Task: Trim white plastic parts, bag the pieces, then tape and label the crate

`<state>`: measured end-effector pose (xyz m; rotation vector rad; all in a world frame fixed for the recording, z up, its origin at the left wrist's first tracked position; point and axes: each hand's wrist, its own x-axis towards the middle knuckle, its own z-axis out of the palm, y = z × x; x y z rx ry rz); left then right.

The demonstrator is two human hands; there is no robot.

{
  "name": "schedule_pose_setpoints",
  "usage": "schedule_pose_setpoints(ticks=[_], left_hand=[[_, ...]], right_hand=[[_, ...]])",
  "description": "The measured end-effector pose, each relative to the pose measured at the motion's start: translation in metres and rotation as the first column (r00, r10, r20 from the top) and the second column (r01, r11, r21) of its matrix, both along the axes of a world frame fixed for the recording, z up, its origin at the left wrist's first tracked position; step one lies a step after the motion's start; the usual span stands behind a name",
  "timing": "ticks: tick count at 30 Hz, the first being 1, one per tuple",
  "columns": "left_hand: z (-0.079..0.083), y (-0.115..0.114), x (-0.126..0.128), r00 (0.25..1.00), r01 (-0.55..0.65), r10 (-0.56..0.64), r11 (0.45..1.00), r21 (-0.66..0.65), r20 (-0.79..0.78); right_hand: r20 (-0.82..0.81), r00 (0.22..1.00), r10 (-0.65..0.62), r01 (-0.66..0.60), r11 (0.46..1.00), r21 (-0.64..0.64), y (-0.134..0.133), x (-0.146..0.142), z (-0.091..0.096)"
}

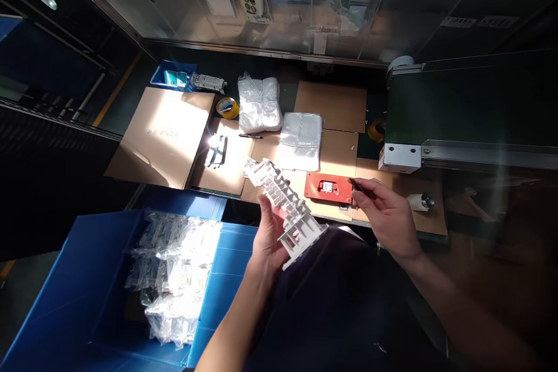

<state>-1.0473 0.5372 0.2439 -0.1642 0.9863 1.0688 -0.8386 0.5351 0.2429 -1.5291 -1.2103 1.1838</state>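
left hand gripping white plastic frame | right hand pinches dark tool, apart from frame

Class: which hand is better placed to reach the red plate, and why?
Probably right. The right hand, holding a thin dark tool, hovers beside the red plate; the left hand grips the white plastic part.

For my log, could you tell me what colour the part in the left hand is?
The part is white, best seen in the head view.
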Motion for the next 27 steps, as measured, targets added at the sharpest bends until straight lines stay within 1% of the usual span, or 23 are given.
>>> schedule_pose_setpoints(ticks=[2, 4, 6, 8, 10, 12, 15, 17, 18, 20, 22, 24, 27], left_hand=[[0.001, 0.003, -0.001, 0.980, -0.051, 0.060, 0.997, 0.054, -0.189], [0.002, 0.005, -0.003, 0.955, -0.056, 0.063, 0.998, 0.034, -0.291], [0.004, 0.007, -0.004, 0.951, -0.085, 0.076, 0.996, -0.014, -0.300], [0.007, 0.009, -0.003, 0.952, -0.124, 0.111, 0.992, -0.029, -0.286], [0.010, 0.008, 0.001, 0.948, -0.123, 0.123, 0.992, 0.020, -0.292], [0.012, 0.007, 0.006, 0.939, -0.108, 0.135, 0.989, 0.100, -0.317], [0.017, 0.006, 0.014, 0.894, -0.120, 0.203, 0.967, 0.223, -0.400], [0.022, 0.007, 0.017, 0.850, -0.124, 0.240, 0.956, 0.264, -0.469], [0.024, 0.007, 0.018, 0.828, -0.126, 0.254, 0.953, 0.277, -0.500], [0.028, 0.009, 0.020, 0.792, -0.127, 0.277, 0.947, 0.296, -0.544], [0.032, 0.010, 0.021, 0.770, -0.120, 0.285, 0.943, 0.309, -0.571], [0.034, 0.011, 0.021, 0.754, -0.101, 0.285, 0.941, 0.324, -0.592], [0.035, 0.010, 0.021, 0.733, -0.076, 0.286, 0.936, 0.343, -0.617]], right_hand=[[-0.077, 0.994, -0.080, 0.074, 0.994, -0.078, -0.005, -0.002, -0.007], [-0.132, 0.984, -0.121, 0.104, 0.986, -0.128, -0.010, -0.003, -0.011], [-0.164, 0.976, -0.146, 0.122, 0.982, -0.146, -0.013, -0.003, -0.012], [-0.145, 0.977, -0.155, 0.132, 0.978, -0.159, -0.016, -0.004, -0.009], [-0.066, 0.987, -0.144, 0.133, 0.981, -0.143, -0.020, -0.005, -0.003], [0.047, 0.994, -0.095, 0.099, 0.992, -0.080, -0.023, -0.007, 0.008], [0.224, 0.974, 0.021, -0.034, 0.998, 0.057, -0.026, -0.013, 0.026], [0.343, 0.936, 0.074, -0.123, 0.985, 0.123, -0.027, -0.017, 0.036], [0.399, 0.914, 0.080, -0.150, 0.978, 0.147, -0.028, -0.019, 0.040], [0.488, 0.869, 0.075, -0.183, 0.967, 0.177, -0.029, -0.022, 0.044], [0.543, 0.838, 0.057, -0.190, 0.963, 0.193, -0.031, -0.024, 0.045], [0.570, 0.820, 0.050, -0.191, 0.963, 0.190, -0.031, -0.024, 0.045], [0.579, 0.814, 0.050, -0.188, 0.965, 0.181, -0.030, -0.023, 0.043]])
